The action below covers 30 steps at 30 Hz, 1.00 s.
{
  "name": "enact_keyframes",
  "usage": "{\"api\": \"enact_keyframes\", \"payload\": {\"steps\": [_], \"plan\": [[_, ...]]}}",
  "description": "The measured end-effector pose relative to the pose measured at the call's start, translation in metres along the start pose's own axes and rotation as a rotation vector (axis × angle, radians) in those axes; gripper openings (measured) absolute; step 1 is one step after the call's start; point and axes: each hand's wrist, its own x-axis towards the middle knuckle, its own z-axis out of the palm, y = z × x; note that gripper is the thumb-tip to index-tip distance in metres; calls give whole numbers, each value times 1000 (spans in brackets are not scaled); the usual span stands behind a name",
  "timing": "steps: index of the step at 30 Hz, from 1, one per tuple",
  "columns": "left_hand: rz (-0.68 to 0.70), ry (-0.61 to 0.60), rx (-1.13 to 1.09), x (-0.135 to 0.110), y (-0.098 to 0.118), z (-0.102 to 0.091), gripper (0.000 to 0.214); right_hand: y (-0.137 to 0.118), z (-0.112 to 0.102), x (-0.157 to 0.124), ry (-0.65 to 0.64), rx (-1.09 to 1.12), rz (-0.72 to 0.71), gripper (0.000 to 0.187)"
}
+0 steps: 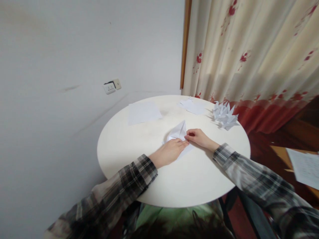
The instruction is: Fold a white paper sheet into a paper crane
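A partly folded white paper (178,131) lies near the middle of the round white table (139,146), one pointed flap standing up. My left hand (170,151) lies flat on the paper's near part, pressing it down. My right hand (198,136) pinches the paper's right edge with its fingertips, touching the tips of my left fingers. Both arms wear plaid sleeves.
A flat white sheet (143,112) lies at the table's back left. Smaller paper pieces (192,106) sit at the back. A heap of folded white paper figures (225,115) rests at the back right. Wall at left, flowered curtain (249,56) behind, more paper (305,167) at right.
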Motion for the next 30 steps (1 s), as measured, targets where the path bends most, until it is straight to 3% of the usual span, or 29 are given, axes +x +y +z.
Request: {"api": "enact_keyframes", "payload": {"steps": [6, 9, 17, 20, 22, 25, 26, 28, 30], "plan": [[-144, 101, 48, -5, 6, 17, 33, -2, -1, 2, 35, -68, 32, 19], [-149, 103, 69, -5, 6, 20, 33, -3, 1, 3, 42, -88, 24, 15], [-142, 57, -69, 0, 6, 5, 30, -8, 11, 8, 73, -163, -26, 27], [-168, 109, -178, -2, 3, -4, 26, -8, 12, 9, 54, -130, 11, 24], [-269, 216, -219, -4, -3, -10, 23, -7, 11, 8, 67, -142, 26, 23], [-543, 435, -202, -5, -15, -14, 14, -5, 8, 6, 92, -173, 44, 22], [-643, 479, -203, -5, -20, -13, 23, -5, 7, 5, 93, -181, 52, 22], [-766, 470, -280, -5, -28, -7, 50, -4, 5, 4, 81, -195, 69, 22], [-813, 372, -431, -5, -33, 0, 58, -5, 5, 4, 74, -222, 74, 22]]}}
